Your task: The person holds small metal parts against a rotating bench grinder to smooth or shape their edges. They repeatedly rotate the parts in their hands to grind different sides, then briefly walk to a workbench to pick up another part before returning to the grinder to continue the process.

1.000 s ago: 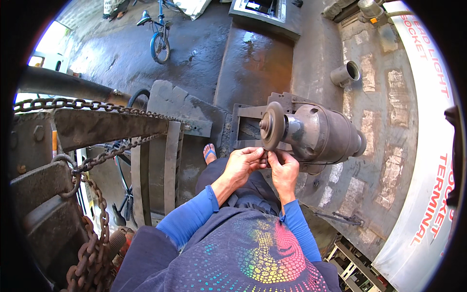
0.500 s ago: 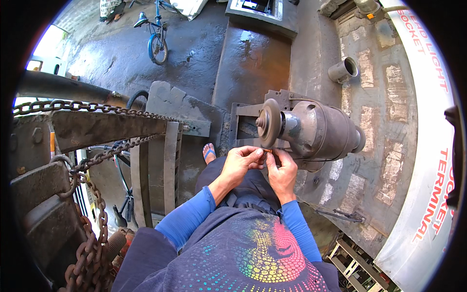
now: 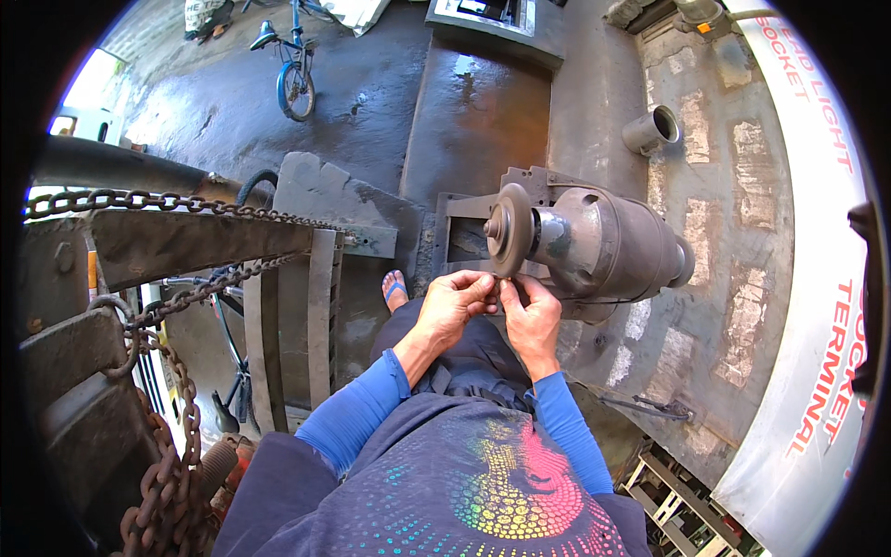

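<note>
A grinding wheel stands upright on the shaft of a large grey motor in front of me. My left hand and my right hand meet at the wheel's lower edge, both closed in a pinch. A small orange-brown piece is held between the fingertips. The fingers now hide most of it, so its kind does not show. Whether it touches the wheel I cannot tell.
At the left, rusty chains run along a heavy metal beam. A blue bicycle stands on the far floor. A short pipe lies right of the motor, and a white printed banner curves along the right edge.
Both hands have moved slightly up and left toward the wheel's lower edge. The orange-brown piece, plain to see before, is now mostly covered by the fingers. The view has shifted a little.
</note>
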`<state>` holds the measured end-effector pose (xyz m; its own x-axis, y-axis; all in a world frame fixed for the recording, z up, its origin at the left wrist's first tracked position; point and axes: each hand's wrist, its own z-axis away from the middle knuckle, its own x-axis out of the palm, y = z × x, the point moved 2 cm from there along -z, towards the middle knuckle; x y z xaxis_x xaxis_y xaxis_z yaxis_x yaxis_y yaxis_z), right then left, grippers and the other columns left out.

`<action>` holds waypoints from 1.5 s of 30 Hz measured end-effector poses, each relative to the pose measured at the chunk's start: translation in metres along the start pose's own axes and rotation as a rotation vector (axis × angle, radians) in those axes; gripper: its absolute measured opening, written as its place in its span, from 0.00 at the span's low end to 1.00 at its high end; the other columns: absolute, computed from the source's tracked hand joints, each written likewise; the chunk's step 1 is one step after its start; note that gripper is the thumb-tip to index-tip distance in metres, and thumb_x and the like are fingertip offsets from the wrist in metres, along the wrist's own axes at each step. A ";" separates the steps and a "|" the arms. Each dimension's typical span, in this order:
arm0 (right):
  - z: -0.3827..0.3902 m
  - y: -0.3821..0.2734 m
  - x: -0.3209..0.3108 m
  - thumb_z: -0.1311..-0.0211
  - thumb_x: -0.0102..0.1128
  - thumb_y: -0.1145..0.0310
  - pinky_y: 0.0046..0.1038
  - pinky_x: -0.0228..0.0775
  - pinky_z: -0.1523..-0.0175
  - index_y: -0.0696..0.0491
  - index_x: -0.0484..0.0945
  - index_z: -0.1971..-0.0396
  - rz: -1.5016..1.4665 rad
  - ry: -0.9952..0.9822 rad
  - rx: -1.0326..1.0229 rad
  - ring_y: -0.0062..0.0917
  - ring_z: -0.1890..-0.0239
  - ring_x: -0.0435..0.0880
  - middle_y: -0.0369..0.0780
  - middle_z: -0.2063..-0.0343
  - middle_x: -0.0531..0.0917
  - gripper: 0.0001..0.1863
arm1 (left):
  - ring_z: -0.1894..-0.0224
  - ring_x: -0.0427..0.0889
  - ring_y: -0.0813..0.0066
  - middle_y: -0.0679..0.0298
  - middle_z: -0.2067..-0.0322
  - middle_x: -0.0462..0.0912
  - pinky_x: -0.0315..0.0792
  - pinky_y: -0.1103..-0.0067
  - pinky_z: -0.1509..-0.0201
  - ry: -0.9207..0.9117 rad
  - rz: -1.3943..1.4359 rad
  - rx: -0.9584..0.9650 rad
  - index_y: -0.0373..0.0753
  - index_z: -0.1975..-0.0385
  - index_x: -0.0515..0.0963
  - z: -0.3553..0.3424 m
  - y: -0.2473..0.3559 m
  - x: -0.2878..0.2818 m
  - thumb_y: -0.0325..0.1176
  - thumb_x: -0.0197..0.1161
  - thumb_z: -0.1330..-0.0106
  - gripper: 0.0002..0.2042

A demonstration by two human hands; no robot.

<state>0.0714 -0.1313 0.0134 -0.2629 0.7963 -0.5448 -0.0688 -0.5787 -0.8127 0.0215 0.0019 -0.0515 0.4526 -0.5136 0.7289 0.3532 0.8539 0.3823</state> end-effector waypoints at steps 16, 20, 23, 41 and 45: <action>0.010 -0.008 -0.009 0.35 0.65 0.70 0.28 0.77 0.57 0.61 0.84 0.58 0.077 0.041 -0.167 0.27 0.65 0.86 0.45 0.67 0.87 0.11 | 0.64 0.85 0.74 0.58 0.63 0.86 0.83 0.77 0.59 0.036 -0.136 0.004 0.28 0.56 0.82 0.009 0.007 0.011 0.31 0.66 0.30 0.11; 0.004 0.000 -0.007 0.33 0.64 0.69 0.26 0.76 0.58 0.61 0.84 0.56 -0.003 0.012 -0.077 0.23 0.66 0.85 0.43 0.67 0.88 0.12 | 0.64 0.84 0.74 0.59 0.62 0.86 0.82 0.78 0.58 0.023 0.032 -0.083 0.30 0.54 0.81 0.003 -0.001 0.010 0.31 0.64 0.29 0.11; 0.002 0.002 -0.001 0.33 0.64 0.68 0.28 0.76 0.61 0.61 0.84 0.59 -0.103 0.018 -0.025 0.26 0.69 0.86 0.44 0.70 0.87 0.11 | 0.64 0.83 0.74 0.60 0.61 0.86 0.81 0.78 0.57 0.022 0.058 -0.083 0.30 0.54 0.81 0.000 -0.005 0.005 0.31 0.63 0.28 0.11; 0.005 0.001 -0.010 0.34 0.65 0.68 0.23 0.75 0.60 0.61 0.84 0.59 0.071 -0.070 -0.097 0.16 0.67 0.83 0.39 0.71 0.87 0.11 | 0.64 0.85 0.74 0.58 0.63 0.86 0.83 0.78 0.58 0.038 -0.164 0.038 0.29 0.57 0.83 0.011 0.000 -0.001 0.32 0.66 0.30 0.11; 0.012 0.006 -0.007 0.34 0.65 0.69 0.26 0.77 0.56 0.62 0.83 0.58 -0.001 -0.006 -0.092 0.24 0.63 0.86 0.43 0.66 0.88 0.11 | 0.63 0.85 0.74 0.59 0.62 0.87 0.82 0.77 0.58 0.033 -0.104 -0.012 0.29 0.56 0.83 0.010 -0.005 0.000 0.32 0.65 0.30 0.11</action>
<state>0.0609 -0.1427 0.0146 -0.2687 0.7954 -0.5432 0.0200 -0.5592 -0.8288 0.0121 -0.0019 -0.0478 0.4399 -0.6020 0.6664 0.4092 0.7949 0.4480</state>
